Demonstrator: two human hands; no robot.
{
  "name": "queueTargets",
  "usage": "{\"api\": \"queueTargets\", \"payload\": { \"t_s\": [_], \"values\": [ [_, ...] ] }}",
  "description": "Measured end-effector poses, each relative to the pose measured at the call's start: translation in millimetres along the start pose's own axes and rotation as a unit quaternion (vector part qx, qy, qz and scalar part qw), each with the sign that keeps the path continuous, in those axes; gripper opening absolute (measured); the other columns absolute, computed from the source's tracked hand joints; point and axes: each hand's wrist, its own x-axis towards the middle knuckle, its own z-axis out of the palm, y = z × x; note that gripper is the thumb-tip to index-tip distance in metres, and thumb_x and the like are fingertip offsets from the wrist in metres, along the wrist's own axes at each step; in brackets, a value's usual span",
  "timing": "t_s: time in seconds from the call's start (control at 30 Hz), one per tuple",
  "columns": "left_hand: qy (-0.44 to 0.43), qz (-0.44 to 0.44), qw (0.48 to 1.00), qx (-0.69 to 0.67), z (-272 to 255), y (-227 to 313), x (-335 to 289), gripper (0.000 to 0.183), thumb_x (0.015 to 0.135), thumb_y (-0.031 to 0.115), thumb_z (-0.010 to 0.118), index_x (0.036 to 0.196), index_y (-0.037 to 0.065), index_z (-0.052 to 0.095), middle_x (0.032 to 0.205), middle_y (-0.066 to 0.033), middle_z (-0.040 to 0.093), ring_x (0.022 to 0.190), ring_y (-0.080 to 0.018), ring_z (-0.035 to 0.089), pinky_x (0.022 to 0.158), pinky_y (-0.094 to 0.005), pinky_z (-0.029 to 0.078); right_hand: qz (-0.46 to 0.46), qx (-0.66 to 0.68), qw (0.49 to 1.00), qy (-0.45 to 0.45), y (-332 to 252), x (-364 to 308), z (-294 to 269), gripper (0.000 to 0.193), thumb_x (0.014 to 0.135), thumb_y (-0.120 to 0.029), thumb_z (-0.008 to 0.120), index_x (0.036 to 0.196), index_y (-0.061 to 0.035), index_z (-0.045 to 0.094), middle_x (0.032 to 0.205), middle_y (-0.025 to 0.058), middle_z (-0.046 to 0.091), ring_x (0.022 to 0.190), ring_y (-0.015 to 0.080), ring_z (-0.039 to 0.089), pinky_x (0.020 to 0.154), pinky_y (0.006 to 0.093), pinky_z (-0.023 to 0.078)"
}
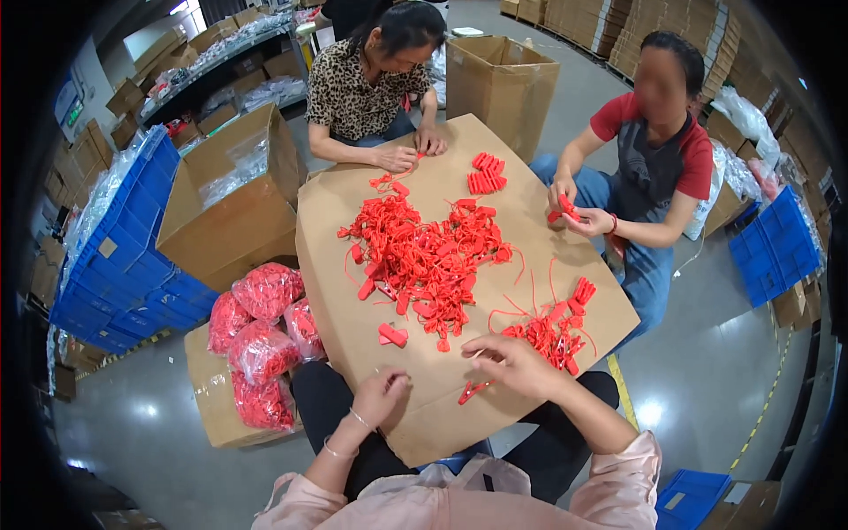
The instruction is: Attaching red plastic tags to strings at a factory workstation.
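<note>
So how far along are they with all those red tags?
Done, it seems: filled bags of red pieces in a box beside the board, and a neat stack at the far end. In hand: the right hand reaches a small bunch; the left hand is pinched shut. Left: the big loose pile mid-board.

Cardboard sheet (353, 291) under red tags (424, 256)

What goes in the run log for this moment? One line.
left hand: closed, contents unclear | right hand: on cardboard sheet, beside red tags | two co-workers handling tags
</note>
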Motion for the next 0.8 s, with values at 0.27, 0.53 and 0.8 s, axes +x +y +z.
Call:
{"api": "queueTargets", "payload": {
  "t_s": [0.27, 0.53, 0.8],
  "values": [
    [0.128, 0.317, 0.885, 0.314, -26.6, -18.7, 71.4, 0.023, 0.072, 0.011, 0.061, 0.094, 0.007, 0.058, 0.097, -0.0098, 0.055, 0.091, -0.0289, 0.053, 0.079, -0.0372, 0.044, 0.004, 0.123, 0.99, 0.074, -43.3, -52.6, -8.7, 0.024, 0.087, -0.011, 0.054, 0.109, -0.0011, 0.055, 0.098, 0.0051, 0.062, 0.087, 0.0089, 0.057, 0.078, 0.024, 0.045],
    [0.005, 0.228, 0.919, 0.321, -29.8, -2.5, 80.2, 0.021, 0.071, 0.014, 0.062, 0.09, 0.006, 0.057, 0.089, -0.0127, 0.054, 0.083, -0.0309, 0.054, 0.072, -0.0394, 0.046, -0.003, -0.175, 0.979, 0.105, 66.5, -65.8, 51.2, 0.023, 0.08, -0.013, 0.06, 0.099, -0.0013, 0.057, 0.088, 0.0119, 0.06, 0.083, 0.0217, 0.059, 0.073, 0.0314, 0.047],
    [-0.01, 0.234, 0.92, 0.316, -24.7, -9.2, 65.7, 0.02, 0.073, 0.014, 0.061, 0.087, 0.001, 0.055, 0.088, -0.0177, 0.053, 0.08, -0.034, 0.055, 0.07, -0.0412, 0.047, -0.082, -0.46, 0.859, 0.208, 96.0, -46.4, 88.0, 0.023, 0.072, -0.009, 0.052, 0.094, -0.0034, 0.057, 0.084, 0.0139, 0.053, 0.082, 0.0296, 0.055, 0.072, 0.0369, 0.046]
  ]
}}
